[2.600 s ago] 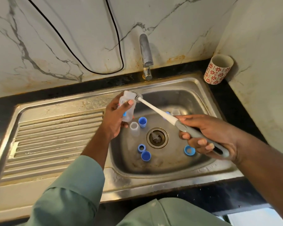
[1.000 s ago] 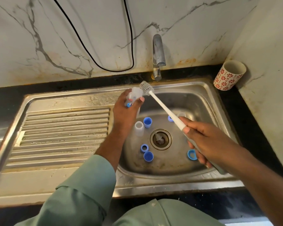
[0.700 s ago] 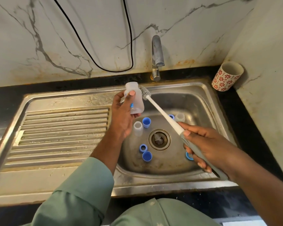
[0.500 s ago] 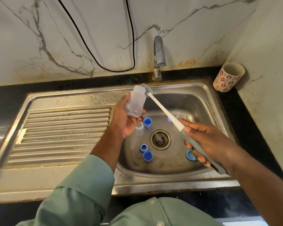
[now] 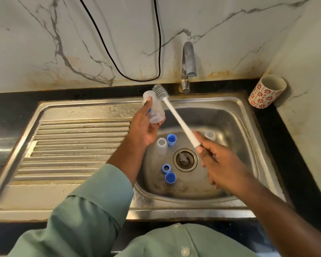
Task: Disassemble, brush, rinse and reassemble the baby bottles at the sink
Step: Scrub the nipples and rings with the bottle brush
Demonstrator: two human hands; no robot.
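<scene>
Head view: your left hand (image 5: 144,125) is wrapped round a small translucent plastic bottle (image 5: 154,110), held above the left edge of the steel sink (image 5: 246,115), while your right hand (image 5: 221,166) is closed on the handle of the bottle brush (image 5: 176,115). The bristle head sits just beside the bottle's upper end, outside it. To brush well, I'd turn the bottle's mouth toward the bristles, feed the head fully in, and twist as you stroke; keep the thumb firm, since wet smooth plastic probably slips. The brush has a slim white shaft and a ribbed grey head. Down in the basin lie blue caps (image 5: 171,139), a blue ring (image 5: 166,168) and another clear bottle (image 5: 162,143) near the drain (image 5: 185,160). The tap (image 5: 188,60) shows no water running.
</scene>
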